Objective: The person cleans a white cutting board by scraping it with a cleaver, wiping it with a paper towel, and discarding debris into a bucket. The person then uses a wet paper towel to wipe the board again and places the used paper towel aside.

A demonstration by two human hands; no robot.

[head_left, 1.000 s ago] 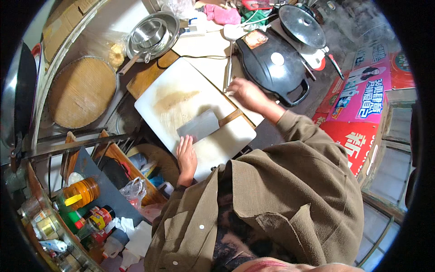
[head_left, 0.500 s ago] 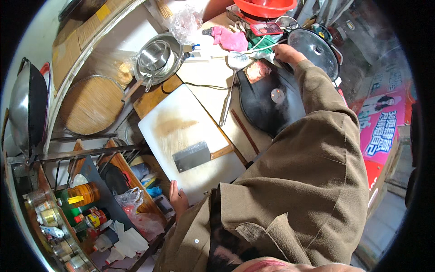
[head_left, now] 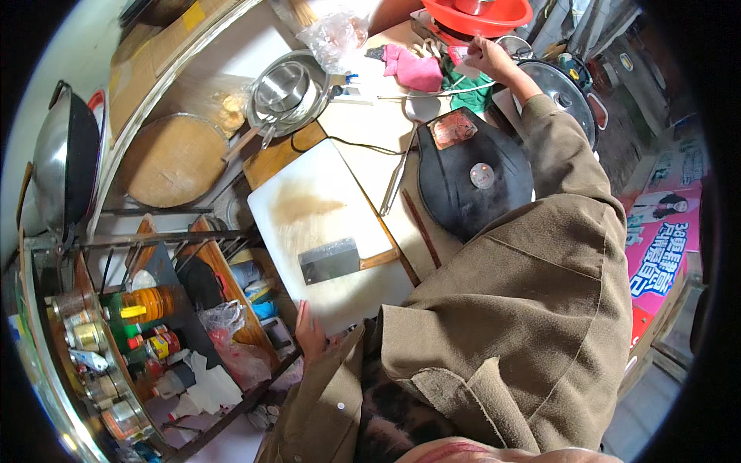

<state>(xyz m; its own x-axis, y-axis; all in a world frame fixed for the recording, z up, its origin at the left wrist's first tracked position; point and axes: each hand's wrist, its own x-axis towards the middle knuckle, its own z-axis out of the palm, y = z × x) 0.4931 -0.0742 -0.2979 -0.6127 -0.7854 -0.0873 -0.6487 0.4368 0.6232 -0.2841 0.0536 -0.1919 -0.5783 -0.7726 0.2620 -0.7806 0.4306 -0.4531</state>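
Okay, from where I'm standing: right hand (head_left: 488, 58) is out at the far end of the worktop, arm stretched past the black griddle (head_left: 475, 193). Fingers bent in, fingertips close together at a small pale piece (head_left: 466, 69). Looks pinched; too small to tell what it is. Red flat object (head_left: 457, 55) right by it, partly hidden by the hand. Green cloth (head_left: 472, 96) just below, pink cloth (head_left: 415, 69) to the left, red basin (head_left: 480, 17) beyond.

Left hand (head_left: 310, 333) is down at the near-left edge of the white cutting board (head_left: 328, 185), fingers fairly straight, resting against the edge. Palm side not visible, can't tell if it grips.

Board sits mid-worktop, askew, brown smear on its upper part. Cleaver (head_left: 329, 261) lies flat on it, blade left, handle right, no hand on it. Ladle (head_left: 397, 184) and brown stick (head_left: 421, 229) lie between board and griddle. Griddle lid is down. Nested steel bowls (head_left: 282, 86) up-left of the board; glass-lidded pan (head_left: 557, 92) beside the right forearm.
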